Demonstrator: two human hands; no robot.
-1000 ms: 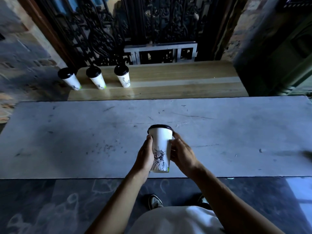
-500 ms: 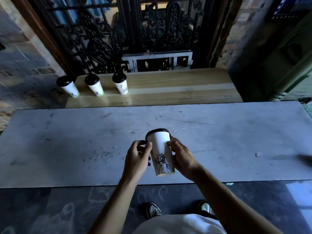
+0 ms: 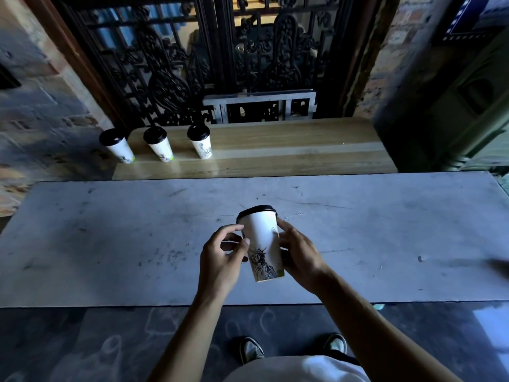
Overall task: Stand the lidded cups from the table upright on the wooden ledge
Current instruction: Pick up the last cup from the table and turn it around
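A white paper cup (image 3: 261, 241) with a black lid and a statue drawing hangs above the grey table (image 3: 110, 232), tilted with its lid leaning left. My right hand (image 3: 298, 255) grips its right side. My left hand (image 3: 221, 257) sits at its left side with only the thumb and fingertips touching the wall. Three more lidded cups stand upright on the left end of the wooden ledge (image 3: 289, 154): a left cup (image 3: 117, 146), a middle cup (image 3: 159, 144) and a right cup (image 3: 200, 142).
A black wrought-iron grille (image 3: 209, 62) rises right behind the ledge, with brick walls at both sides. The ledge lies beyond the table's far edge. My shoes (image 3: 252, 350) stand on the dark floor below the table's near edge.
The cup has tipped from upright to leaning left and turned in my hands. My left hand has slid off the cup's side, so only its fingertips touch.
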